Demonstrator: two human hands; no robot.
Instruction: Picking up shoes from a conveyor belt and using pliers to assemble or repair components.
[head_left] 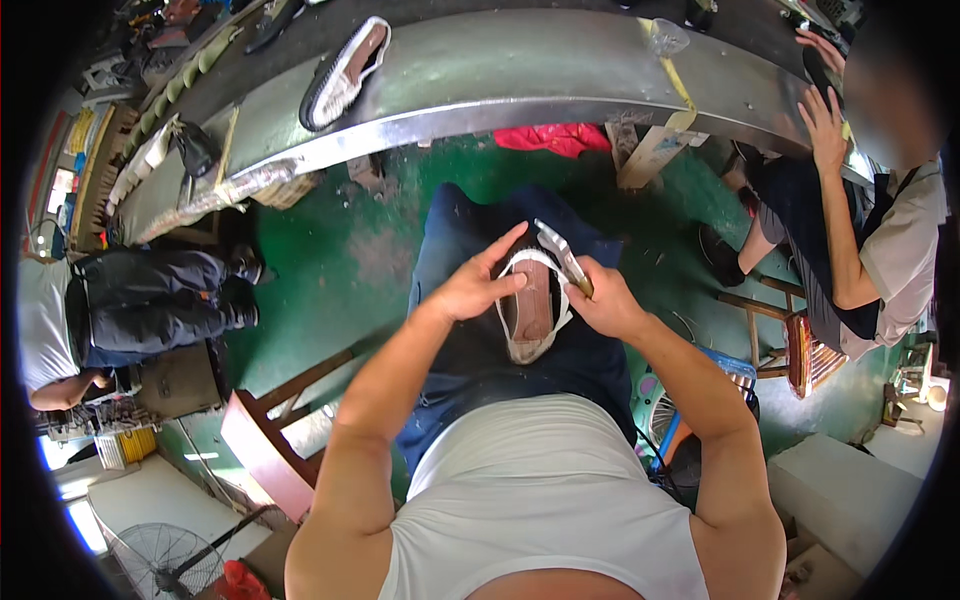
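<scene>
A white shoe [533, 318] with a brown insole rests over my lap, on dark blue cloth [460, 350], its opening facing up. My left hand [482, 285] grips the shoe's left side; the thumb lies over the rim onto the insole, and the index finger stretches forward past the shoe's far end. In my right hand [608, 302] is a metal hand tool [563, 254] with a silvery head and a brassy lower part, held along the shoe's upper right edge. Its exact kind is hard to make out. The right fingertips are partly hidden.
Ahead runs a metal-edged bench [450, 75] carrying another shoe [346, 75]. A co-worker [850, 220] sits at the right, hands at the bench; another person [150, 300] is at the left. A stool [270, 450] stands left behind me, a fan [165, 560] at lower left.
</scene>
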